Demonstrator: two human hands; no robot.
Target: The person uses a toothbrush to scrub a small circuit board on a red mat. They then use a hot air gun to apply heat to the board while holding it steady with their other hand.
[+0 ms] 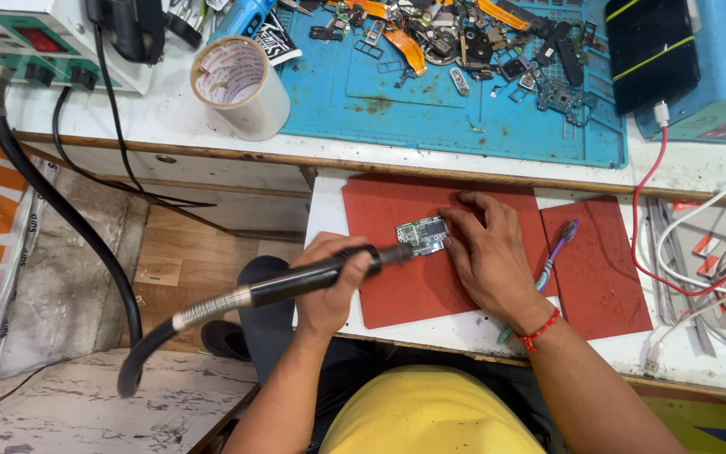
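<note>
Our left hand (329, 282) is closed around the hot-air handpiece (313, 276), nozzle at the circuit board (423, 234); right hand (485, 252) pins it flat, grasping nothing — we should keep fingers away from the heat.

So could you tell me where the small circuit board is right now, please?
In the head view, the circuit board lies near the middle on the red mat, pressed by the right hand's fingertips, with the left hand's hot-air wand pointing at it.

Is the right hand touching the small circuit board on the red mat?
Touching: the head view shows the right hand's fingertips pressing the edge of the circuit board.
</note>
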